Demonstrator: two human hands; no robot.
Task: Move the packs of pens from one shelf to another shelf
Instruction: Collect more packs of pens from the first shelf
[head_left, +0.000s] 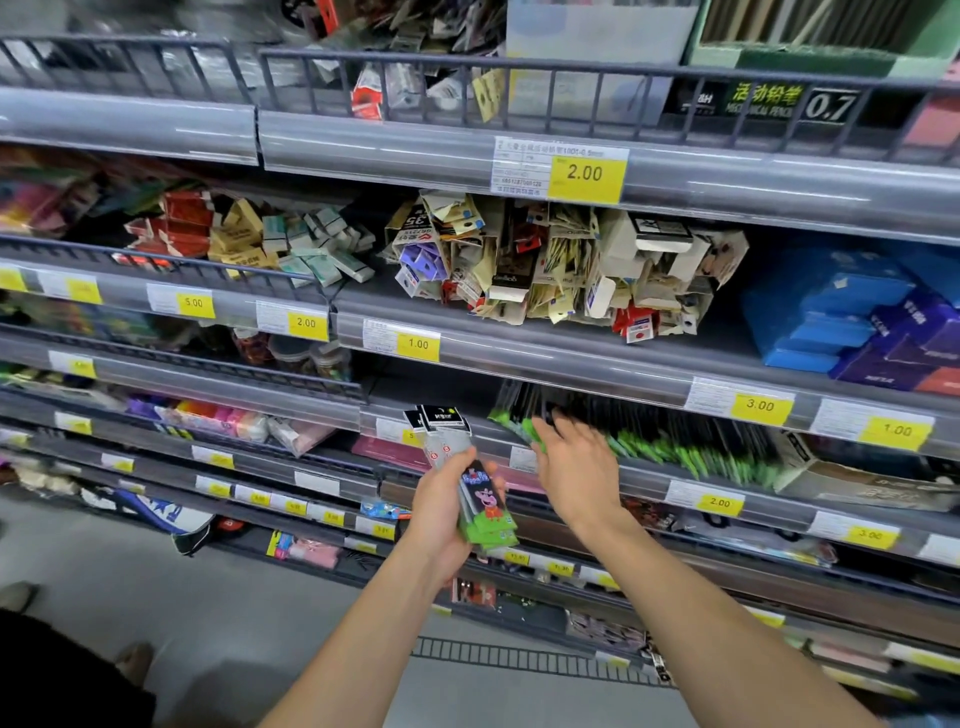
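Fingers (467, 460) of left hand (441, 514) wrapped round a stack of pen packs (480, 499), freeing right hand (574, 467), fingers loose and empty, reaching toward more packs (675, 447) on shelf (649, 480).

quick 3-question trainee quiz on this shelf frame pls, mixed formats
1. True or false: the left hand holds a stack of pen packs in its grip.
2. What is the right hand doing? A) resting on the floor B) reaching to the row of green-tipped packs on the shelf C) holding a price tag
3. Fill in: the large yellow price tag at the top reads ____.

Key: 1 true; 2 B; 3 2.00
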